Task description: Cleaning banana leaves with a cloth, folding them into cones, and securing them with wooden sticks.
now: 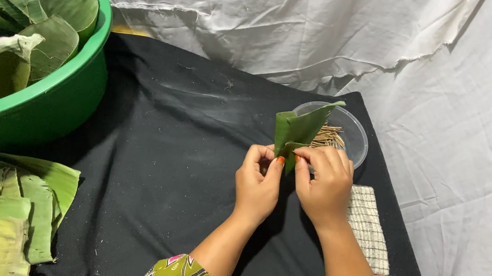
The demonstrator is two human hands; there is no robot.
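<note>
Pinching a folded green banana-leaf piece (296, 130) between closed fingers, the left hand (258, 184) and right hand (324, 185) worked above the black-clothed desk (177, 146).

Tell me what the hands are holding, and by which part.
Both the left hand and right hand pinch a folded green leaf piece at its lower end.
</note>
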